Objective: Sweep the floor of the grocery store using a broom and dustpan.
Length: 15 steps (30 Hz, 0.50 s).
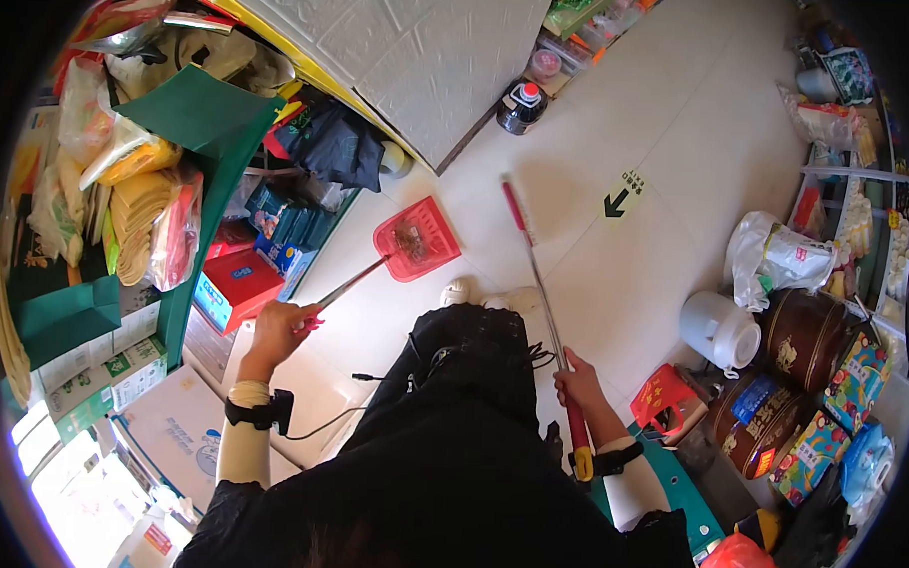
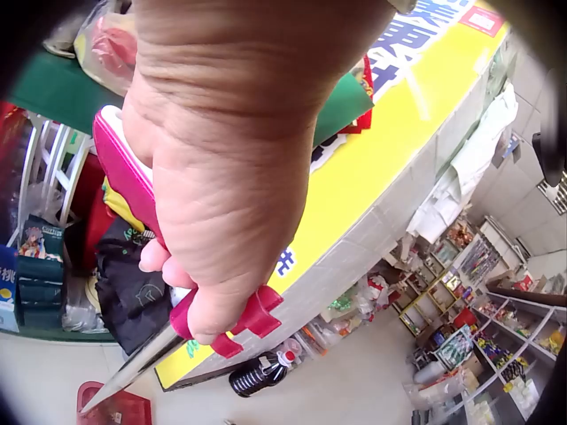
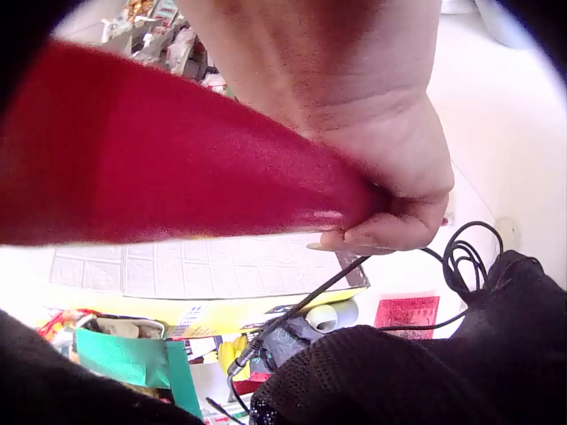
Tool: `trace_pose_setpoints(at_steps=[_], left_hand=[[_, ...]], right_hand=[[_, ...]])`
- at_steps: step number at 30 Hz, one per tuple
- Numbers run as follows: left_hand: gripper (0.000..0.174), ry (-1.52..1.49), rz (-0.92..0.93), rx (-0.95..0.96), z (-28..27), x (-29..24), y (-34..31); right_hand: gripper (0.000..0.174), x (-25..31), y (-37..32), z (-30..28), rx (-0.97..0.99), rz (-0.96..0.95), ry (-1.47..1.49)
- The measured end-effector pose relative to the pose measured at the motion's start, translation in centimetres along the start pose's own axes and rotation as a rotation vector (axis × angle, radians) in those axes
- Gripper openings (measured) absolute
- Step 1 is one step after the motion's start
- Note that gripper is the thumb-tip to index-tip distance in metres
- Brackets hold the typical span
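Note:
My left hand [image 1: 280,336] grips the pink end of a long-handled dustpan's metal pole. The red slotted dustpan [image 1: 438,228] rests on the floor ahead of the shoes, with some brownish debris in it. In the left wrist view, the fingers [image 2: 217,310] curl round the pink handle [image 2: 124,168]. My right hand [image 1: 583,384] holds a broom [image 1: 544,297] by its long pole, the red and yellow grip reaching back past the wrist. Its narrow red head [image 1: 515,204] is out over the floor, right of the dustpan. In the right wrist view, the red grip [image 3: 204,159] runs into the curled fingers [image 3: 399,226].
A dark bottle with a red cap [image 1: 522,106] stands by the grey counter [image 1: 383,41]. Crowded shelves with a red box [image 1: 242,282] line the left. At right are a white bucket [image 1: 718,331] and brown drums [image 1: 801,331]. A black cable [image 1: 329,425] hangs near the left wrist.

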State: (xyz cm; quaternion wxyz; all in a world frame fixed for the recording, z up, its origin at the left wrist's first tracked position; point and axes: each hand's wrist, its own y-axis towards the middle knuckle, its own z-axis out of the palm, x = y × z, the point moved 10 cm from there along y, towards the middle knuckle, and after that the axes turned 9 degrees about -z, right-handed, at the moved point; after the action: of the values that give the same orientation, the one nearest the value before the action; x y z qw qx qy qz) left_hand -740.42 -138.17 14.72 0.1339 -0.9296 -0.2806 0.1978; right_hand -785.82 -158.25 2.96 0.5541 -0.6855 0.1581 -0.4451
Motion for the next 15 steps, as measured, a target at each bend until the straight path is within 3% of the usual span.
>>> trace_pose_setpoints(at_steps=[4,11,15], left_hand=[[0.037,0.066,0.179,0.075,0.1,-1.5,0.3],[0.036,0.1,0.13,0.104,1.5,-2.2,1.1],[0.035,0.137,0.09,0.102,1.4,-0.6,-1.0]], right_hand=[[0.066,-1.8,1.9,3.1,0.077,0.133,0.231],[0.073,-2.3,4.4,10.1,0.426,0.232,0.303],[0.07,0.2,2.4,10.6,0.443,0.114,0.009]])
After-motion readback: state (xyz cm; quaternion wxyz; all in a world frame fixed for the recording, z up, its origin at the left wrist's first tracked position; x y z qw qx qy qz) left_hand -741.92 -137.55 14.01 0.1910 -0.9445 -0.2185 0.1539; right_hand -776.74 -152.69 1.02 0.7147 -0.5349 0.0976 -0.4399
